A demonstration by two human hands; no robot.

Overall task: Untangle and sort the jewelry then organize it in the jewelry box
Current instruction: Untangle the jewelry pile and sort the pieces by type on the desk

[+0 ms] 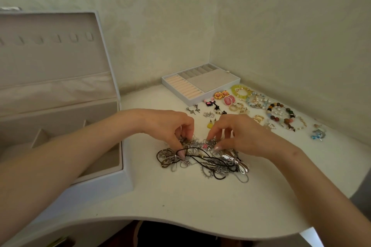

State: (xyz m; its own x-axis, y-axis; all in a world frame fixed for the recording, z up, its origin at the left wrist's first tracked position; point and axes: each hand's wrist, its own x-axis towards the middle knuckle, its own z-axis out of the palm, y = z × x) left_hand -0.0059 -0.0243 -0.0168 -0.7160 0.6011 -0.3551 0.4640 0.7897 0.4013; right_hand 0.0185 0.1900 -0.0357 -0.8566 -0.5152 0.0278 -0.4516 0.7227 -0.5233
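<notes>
Tangle point(210, 163): knotted chains lying just beneath both sets of fingertips.
Left hand point(170, 126): fingers curled, pinching the tangle.
Right hand point(241, 134): pinching it too.
Risk: tugging apart may tighten knots or snap links.
Jewelry box point(50, 60): open, left of the fingers.

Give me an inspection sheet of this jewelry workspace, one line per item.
Surface: white table with a curved front edge.
Job's things: tangle of silver chains and black cords at the centre; jewelry box on the left, lid up; tray at the back, no jewelry seen in it; bracelets and earrings laid out separately on the right.
Clutter: nothing seen.
Hands: left hand and right hand each pinch pieces at the far edge of the tangle.
Cables: nothing seen.
Surroundings: pale patterned wall, meeting in a corner behind the tray.
</notes>
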